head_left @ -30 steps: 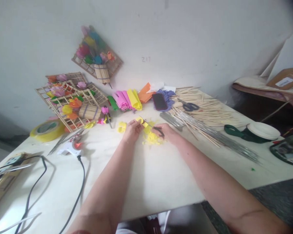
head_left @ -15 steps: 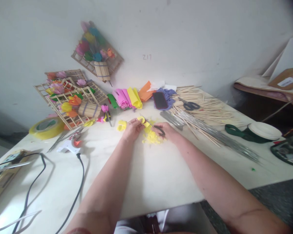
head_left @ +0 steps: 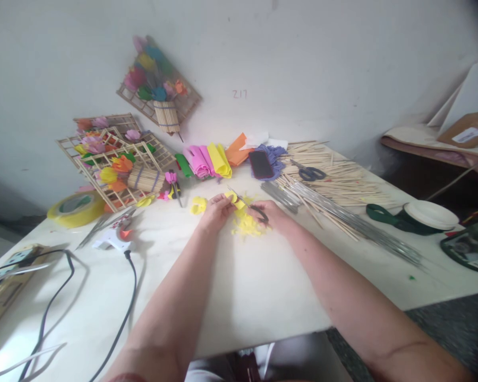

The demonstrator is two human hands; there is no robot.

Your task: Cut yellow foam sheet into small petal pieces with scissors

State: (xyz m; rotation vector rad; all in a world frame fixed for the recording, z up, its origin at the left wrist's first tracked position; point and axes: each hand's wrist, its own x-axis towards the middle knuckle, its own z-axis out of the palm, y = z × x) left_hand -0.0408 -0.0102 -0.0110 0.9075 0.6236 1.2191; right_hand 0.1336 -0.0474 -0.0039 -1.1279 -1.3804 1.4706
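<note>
My left hand (head_left: 219, 211) pinches a small piece of yellow crepe paper (head_left: 231, 197) between thumb and fingers. In my right hand (head_left: 271, 213) is a pair of scissors (head_left: 259, 213) with dark handles, its blades pointing left at the paper's edge. Yellow paper scraps (head_left: 247, 225) lie scattered on the white table below both hands. Just left of my left hand sits a small pile of cut yellow pieces (head_left: 198, 205). Whether the blades are parted is too small to make out.
Rolled coloured paper (head_left: 207, 160), a phone (head_left: 261, 164) on purple yarn and a second pair of scissors (head_left: 308, 172) lie behind. Thin sticks (head_left: 338, 175) and metal wires (head_left: 354, 228) spread right. At left are flower-decorated stick frames (head_left: 115, 159), tape (head_left: 76, 207), a glue gun (head_left: 113, 237) and its cord.
Both hands stay almost in the same place, with the scissors still against the yellow paper. The view shifts very slightly.
</note>
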